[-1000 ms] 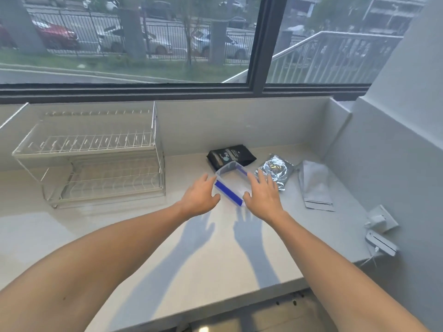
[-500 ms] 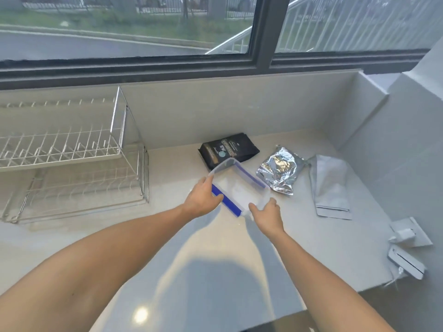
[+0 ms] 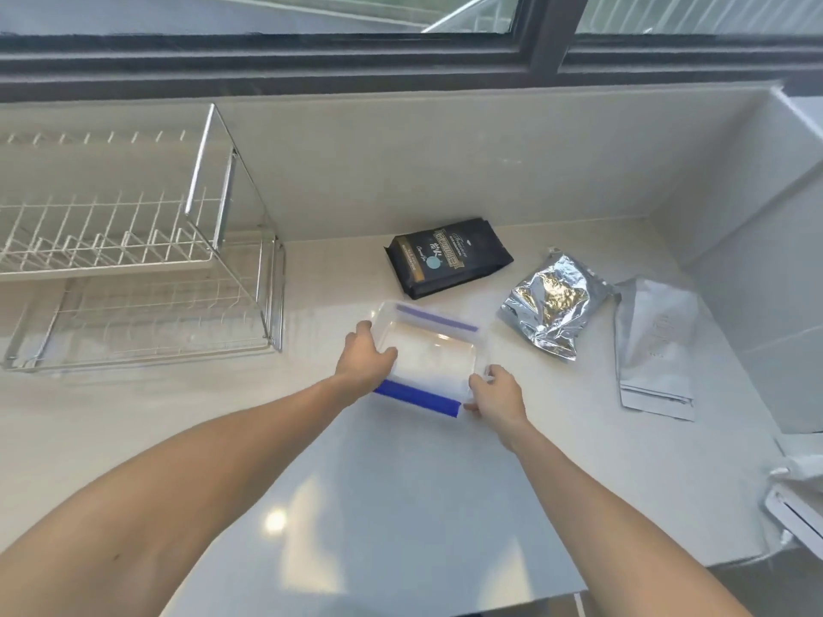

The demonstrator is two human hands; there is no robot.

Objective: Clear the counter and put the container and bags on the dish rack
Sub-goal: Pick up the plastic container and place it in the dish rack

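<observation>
A clear plastic container (image 3: 429, 349) with blue clip edges sits in the middle of the white counter (image 3: 401, 505). My left hand (image 3: 365, 360) grips its left side, thumb over the rim. At the container's near right corner my right hand (image 3: 496, 396) holds it with curled fingers. Behind it lies a black bag (image 3: 447, 256). To the right lie a crumpled silver foil bag (image 3: 552, 305) and a flat grey-white bag (image 3: 654, 345). The two-tier wire dish rack (image 3: 133, 278) stands at the left, both tiers bare.
A tiled backsplash and a dark window frame (image 3: 445, 60) run behind the counter. A wall rises on the right, with white wall fittings (image 3: 797, 496) near the counter's right front corner. The counter's front edge is close to me.
The view has tilted down and closer. Both hands went from resting flat beside the container to gripping its sides, and the container has turned so its long blue edge faces me.
</observation>
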